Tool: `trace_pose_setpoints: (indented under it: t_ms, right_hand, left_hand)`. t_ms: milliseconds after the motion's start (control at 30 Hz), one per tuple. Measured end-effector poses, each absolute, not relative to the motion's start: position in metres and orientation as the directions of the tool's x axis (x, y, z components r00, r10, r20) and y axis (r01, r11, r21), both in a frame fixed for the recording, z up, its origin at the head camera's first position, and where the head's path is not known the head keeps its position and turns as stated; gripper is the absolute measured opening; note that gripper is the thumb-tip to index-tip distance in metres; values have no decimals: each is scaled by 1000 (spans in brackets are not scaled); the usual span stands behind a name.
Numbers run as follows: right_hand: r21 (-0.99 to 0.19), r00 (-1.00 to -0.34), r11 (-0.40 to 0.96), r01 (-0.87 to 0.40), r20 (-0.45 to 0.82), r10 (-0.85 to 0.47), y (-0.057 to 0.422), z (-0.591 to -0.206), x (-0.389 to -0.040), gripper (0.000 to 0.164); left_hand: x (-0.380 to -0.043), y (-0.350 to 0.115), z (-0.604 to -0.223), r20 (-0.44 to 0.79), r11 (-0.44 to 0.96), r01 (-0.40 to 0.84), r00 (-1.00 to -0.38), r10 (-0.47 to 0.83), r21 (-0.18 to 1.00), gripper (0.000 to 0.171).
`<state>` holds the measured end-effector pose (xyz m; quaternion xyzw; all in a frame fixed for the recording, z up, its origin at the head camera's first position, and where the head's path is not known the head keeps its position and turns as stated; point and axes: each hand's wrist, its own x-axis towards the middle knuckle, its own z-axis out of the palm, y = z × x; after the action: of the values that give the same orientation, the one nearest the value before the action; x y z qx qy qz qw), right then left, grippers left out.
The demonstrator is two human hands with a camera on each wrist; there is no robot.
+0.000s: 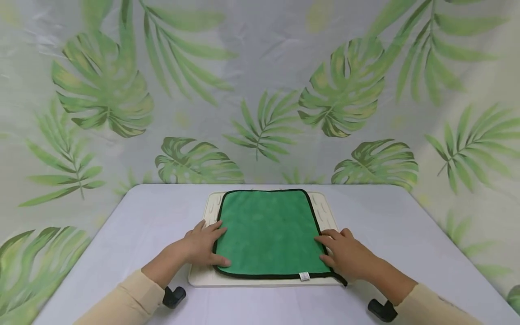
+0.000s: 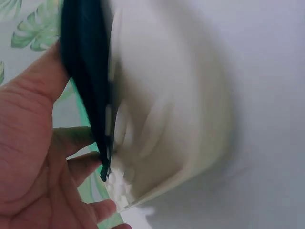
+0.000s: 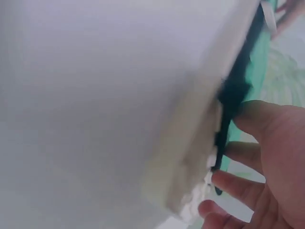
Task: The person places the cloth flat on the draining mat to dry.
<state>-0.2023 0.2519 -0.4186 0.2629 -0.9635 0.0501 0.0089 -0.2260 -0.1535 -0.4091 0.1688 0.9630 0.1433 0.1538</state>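
A green cloth [image 1: 268,230] with a black border lies spread flat over a cream board [image 1: 262,283]. My left hand [image 1: 201,246] rests on the cloth's left edge, fingers spread and thumb near the front left corner. On the opposite side my right hand [image 1: 347,255] touches the right edge with thumb and fingertips. A white tag [image 1: 304,276] and a short black loop [image 1: 340,280] stick out at the cloth's front edge. In the left wrist view, the board [image 2: 157,81] shows raised shapes under the cloth's edge. Most of the board's middle is hidden.
The board sits on a table with a white cover [image 1: 162,212]. Behind it hangs a leaf-patterned curtain [image 1: 260,90]. Dark wrist devices [image 1: 174,298] show beneath the sleeves.
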Motion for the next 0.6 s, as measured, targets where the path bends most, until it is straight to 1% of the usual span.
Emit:
trace_pose_setpoints:
  t_ms: [100, 200, 367, 467, 600]
  right_hand:
    - [-50, -855, 854, -518, 69, -514, 260, -422, -182, 48]
    - [-60, -853, 852, -521, 64, -517, 265, -425, -177, 51]
    - [-165, -873, 860, -483, 9, -488, 270, -427, -172, 54]
    - [-244, -893, 874, -420, -60, -446, 271, -424, -170, 56]
    - [-287, -910, 898, -333, -153, -386, 271, -412, -171, 58]
  left_hand:
    - [-214, -158, -416, -263, 914, 257, -901, 344, 314, 107]
    - [-216, -163, -423, -255, 921, 232, -914, 316, 312, 110]
    - [-218, -169, -425, -244, 911, 209, -920, 307, 356, 113]
    - [-216, -172, -425, -259, 897, 188, -916, 308, 400, 113]
    - [-209, -173, -425, -258, 864, 171, -911, 321, 473, 113]
